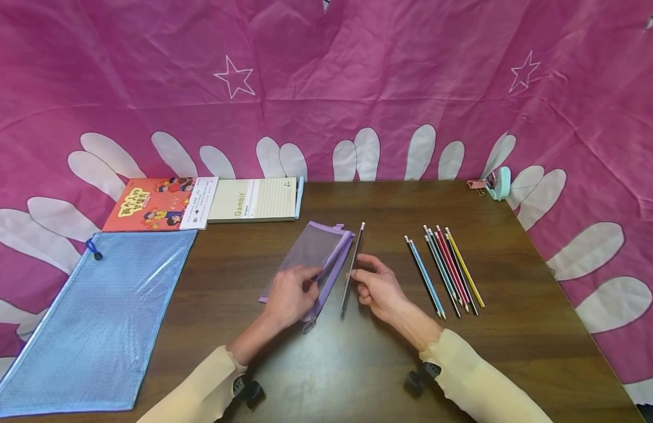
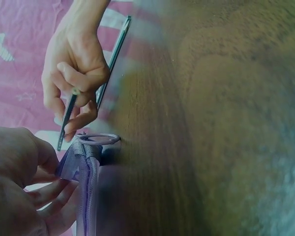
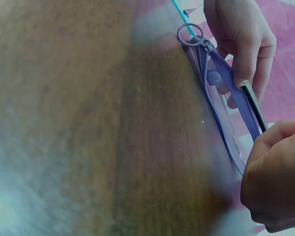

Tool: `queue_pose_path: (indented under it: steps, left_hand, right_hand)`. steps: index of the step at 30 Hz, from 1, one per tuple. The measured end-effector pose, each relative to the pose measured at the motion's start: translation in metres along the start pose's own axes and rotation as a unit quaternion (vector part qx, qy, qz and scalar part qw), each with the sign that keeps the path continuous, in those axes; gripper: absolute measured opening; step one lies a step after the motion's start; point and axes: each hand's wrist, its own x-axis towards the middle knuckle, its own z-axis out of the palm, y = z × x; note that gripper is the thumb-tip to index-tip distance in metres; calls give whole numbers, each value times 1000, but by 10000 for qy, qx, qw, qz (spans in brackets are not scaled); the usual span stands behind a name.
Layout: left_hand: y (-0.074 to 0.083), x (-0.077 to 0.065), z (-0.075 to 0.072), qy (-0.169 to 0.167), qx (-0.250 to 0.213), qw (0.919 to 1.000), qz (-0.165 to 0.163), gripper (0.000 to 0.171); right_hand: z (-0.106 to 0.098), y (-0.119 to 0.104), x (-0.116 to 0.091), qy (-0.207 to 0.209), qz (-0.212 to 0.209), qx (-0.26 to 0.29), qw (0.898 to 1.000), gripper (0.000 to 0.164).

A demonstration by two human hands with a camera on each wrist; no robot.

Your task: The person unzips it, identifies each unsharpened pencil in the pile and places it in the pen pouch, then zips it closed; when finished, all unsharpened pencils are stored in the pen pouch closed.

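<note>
A purple zip pencil pouch with a see-through mesh side lies slanted on the table. My left hand pinches its zipped edge; in the left wrist view the thumb and fingers grip the fabric near the zip's ring pull. Along the zip the pouch's mouth gapes, as the right wrist view shows. My right hand holds a dark pencil between thumb and fingers, just right of the pouch, its eraser end pointing away from me. In the right wrist view the pencil overlaps the pouch's edge.
Several pencils in blue, red, black and yellow lie right of my right hand. A blue mesh bag covers the left side. Behind stand a red picture book and a Gambit notebook. A mint-coloured clip-like object sits at the back right corner.
</note>
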Motion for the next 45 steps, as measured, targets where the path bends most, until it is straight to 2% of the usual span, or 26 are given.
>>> queue_pose_path:
  steps: [5, 10, 17, 27, 39, 45]
  left_hand:
    - [0, 0, 1, 18, 47, 10000, 50, 32]
    - [0, 1, 0, 15, 8, 10000, 24, 32]
    - [1, 1, -2, -80, -40, 9999, -60, 33]
    - [2, 2, -1, -51, -25, 10000, -75, 32]
    - [3, 1, 1, 112, -44, 9998, -151, 33]
    - [2, 2, 3, 260, -30, 9996, -78, 33]
  right_hand:
    - [-3, 1, 0, -170, 40, 21, 9998, 51]
    - [-3, 1, 0, -185, 18, -66, 9998, 40]
    - [2, 2, 2, 34, -148, -93, 9998, 25]
    - [14, 5, 4, 234, -209, -428, 9986, 25]
    - [28, 9, 4, 248, -121, -995, 9947, 27]
    - [31, 11, 7, 195, -63, -1224, 9923, 29]
